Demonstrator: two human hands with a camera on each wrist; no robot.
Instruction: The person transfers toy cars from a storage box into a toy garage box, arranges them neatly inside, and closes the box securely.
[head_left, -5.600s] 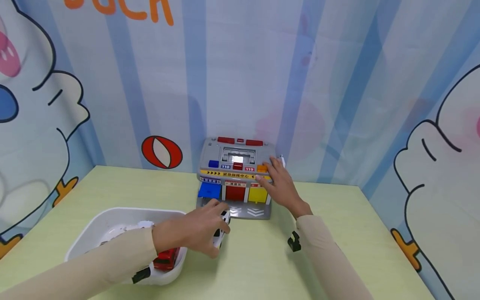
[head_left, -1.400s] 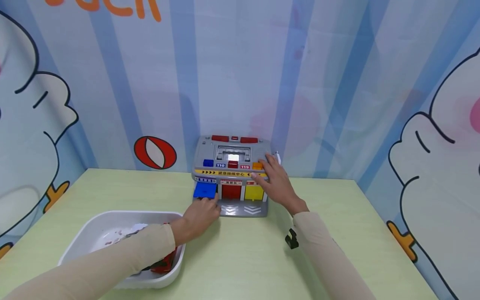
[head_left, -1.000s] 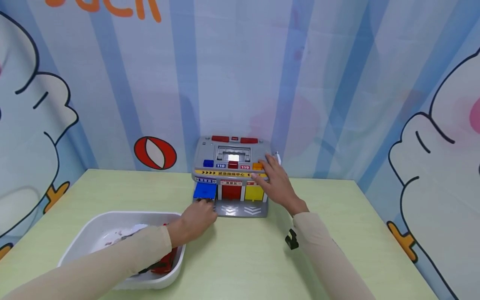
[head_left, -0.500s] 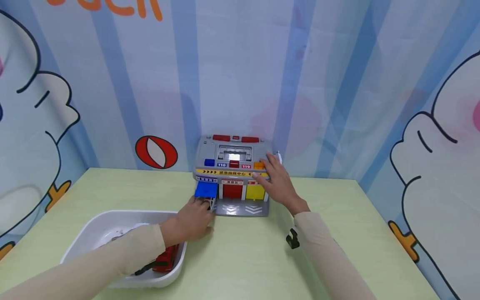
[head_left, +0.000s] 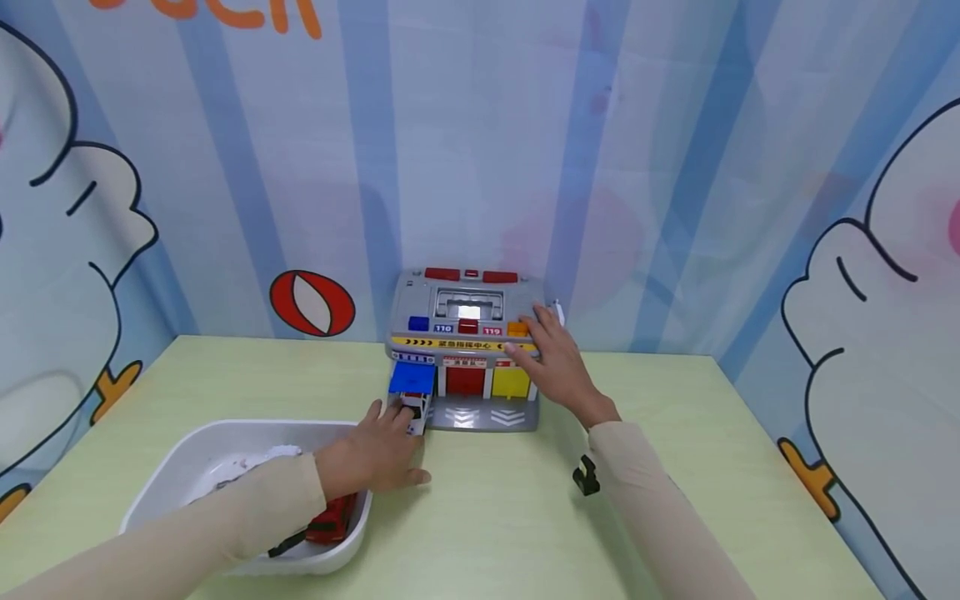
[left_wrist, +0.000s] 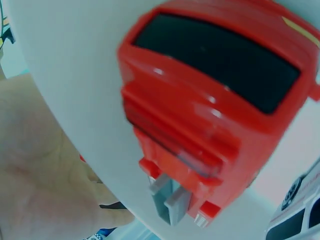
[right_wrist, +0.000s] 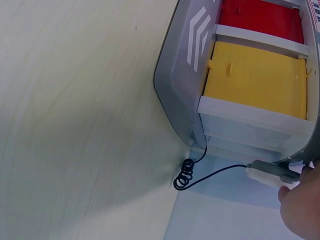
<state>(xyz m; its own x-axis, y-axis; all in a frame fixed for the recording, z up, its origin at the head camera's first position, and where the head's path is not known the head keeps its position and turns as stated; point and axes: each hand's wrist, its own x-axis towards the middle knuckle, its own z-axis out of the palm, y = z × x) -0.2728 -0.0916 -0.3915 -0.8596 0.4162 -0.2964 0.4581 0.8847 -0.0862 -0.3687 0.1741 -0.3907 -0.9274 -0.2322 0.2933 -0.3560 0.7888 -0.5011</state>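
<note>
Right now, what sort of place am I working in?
Likely a children's play corner, or a set dressed as one: cartoon backdrop, toy garage, and white bin holding a red toy vehicle.

The left arm (head_left: 187, 529) and right arm (head_left: 663, 508) extend forward, left fingers (head_left: 374, 412) spread, right fingers (head_left: 550, 326) nearly straight.

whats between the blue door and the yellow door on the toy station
In the head view, the red door, with a pale post on each side, lies between the raised blue door and the yellow door.
</note>
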